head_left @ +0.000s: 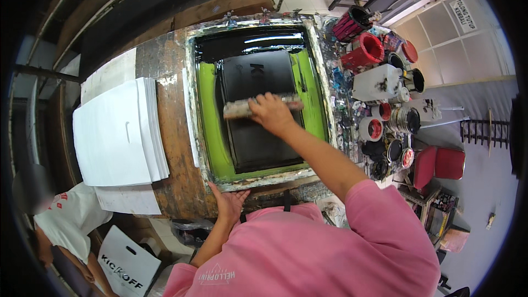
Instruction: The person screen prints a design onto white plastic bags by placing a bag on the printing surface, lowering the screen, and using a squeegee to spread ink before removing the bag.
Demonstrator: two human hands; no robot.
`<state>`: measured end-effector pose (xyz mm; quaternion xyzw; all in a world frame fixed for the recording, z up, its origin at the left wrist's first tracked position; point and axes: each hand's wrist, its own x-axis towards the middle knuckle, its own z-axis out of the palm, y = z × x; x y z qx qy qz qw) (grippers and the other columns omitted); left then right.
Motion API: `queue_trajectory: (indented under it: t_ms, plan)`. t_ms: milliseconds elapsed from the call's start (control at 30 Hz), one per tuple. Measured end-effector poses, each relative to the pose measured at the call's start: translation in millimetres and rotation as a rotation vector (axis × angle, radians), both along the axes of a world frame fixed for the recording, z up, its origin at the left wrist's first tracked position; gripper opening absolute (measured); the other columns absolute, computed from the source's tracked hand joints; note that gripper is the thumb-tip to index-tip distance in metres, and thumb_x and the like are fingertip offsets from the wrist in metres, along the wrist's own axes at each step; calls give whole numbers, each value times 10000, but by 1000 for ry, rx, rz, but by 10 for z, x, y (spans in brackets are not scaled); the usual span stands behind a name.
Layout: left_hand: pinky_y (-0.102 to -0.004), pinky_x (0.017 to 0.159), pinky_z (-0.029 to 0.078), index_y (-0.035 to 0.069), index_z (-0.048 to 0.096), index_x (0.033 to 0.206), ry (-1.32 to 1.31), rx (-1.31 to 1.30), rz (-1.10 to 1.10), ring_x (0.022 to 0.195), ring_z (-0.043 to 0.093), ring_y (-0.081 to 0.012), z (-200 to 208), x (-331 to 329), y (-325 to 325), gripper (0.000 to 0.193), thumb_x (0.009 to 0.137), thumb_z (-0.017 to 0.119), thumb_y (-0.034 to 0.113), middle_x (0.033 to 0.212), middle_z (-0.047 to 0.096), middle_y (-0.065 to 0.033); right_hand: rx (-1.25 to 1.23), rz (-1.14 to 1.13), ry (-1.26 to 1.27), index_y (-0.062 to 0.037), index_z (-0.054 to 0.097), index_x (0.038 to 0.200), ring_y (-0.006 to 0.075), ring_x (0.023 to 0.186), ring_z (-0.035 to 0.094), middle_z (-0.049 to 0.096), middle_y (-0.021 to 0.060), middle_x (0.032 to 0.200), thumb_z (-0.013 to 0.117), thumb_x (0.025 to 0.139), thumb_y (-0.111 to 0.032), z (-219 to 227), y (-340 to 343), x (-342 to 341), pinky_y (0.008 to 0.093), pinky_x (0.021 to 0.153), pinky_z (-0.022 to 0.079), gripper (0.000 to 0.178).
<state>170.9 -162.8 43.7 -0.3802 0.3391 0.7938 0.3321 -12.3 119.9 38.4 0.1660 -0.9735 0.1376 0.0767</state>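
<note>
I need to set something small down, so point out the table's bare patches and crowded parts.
Bare: the stained wood strip between the white stack and the screen frame, continuing toward the near edge, left of the left hand. Crowded: right of the frame, packed with ink-smeared containers.

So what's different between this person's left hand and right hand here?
The right hand is curled around a squeegee, while the left hand is open, thumb spread apart. The right hand is over the inside of the screen-printing frame; the left hand is at its near edge. Both are bare.
</note>
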Motion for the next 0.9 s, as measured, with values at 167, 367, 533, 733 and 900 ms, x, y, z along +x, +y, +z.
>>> queue_trajectory:
  t_ms: [167,367,533,733,900]
  plan:
    - [-508,1140,455,-116,117,1618,31,-126,-26,1346,498,-399,217,-43,63,1391,830,343,1008,1515,407,-307,39,-20,96,-130,692,1199,289,1034,626,627,61,1046,813,844,-343,-108,272,-1164,433,820,557,431]
    - [-521,1119,473,-112,187,1596,35,-130,12,1335,543,-380,275,49,55,1335,857,315,991,1522,442,-290,48,41,-249,-123,727,1082,346,1054,690,720,115,1062,654,968,-581,389,475,-1916,511,843,575,477]
    - [-511,1073,520,-53,250,1592,131,-123,6,1270,592,-356,428,32,54,1286,850,329,995,1465,502,-245,-98,75,-276,-114,752,1127,392,1067,701,757,162,1051,615,964,-654,670,708,-2221,510,936,533,581]
    - [-515,1072,533,-55,308,1561,192,-65,12,1231,623,-350,418,146,-64,1271,849,303,998,1414,546,-246,-97,3,-161,-92,733,1070,408,992,708,750,169,993,625,966,-633,803,609,-1919,523,858,538,561]
    - [-537,1084,528,-38,299,1571,267,-13,-5,1245,619,-358,350,227,-128,1228,873,325,972,1421,538,-248,-137,37,-206,-96,681,968,405,919,697,718,172,918,633,973,-597,1028,429,-798,530,788,534,504]
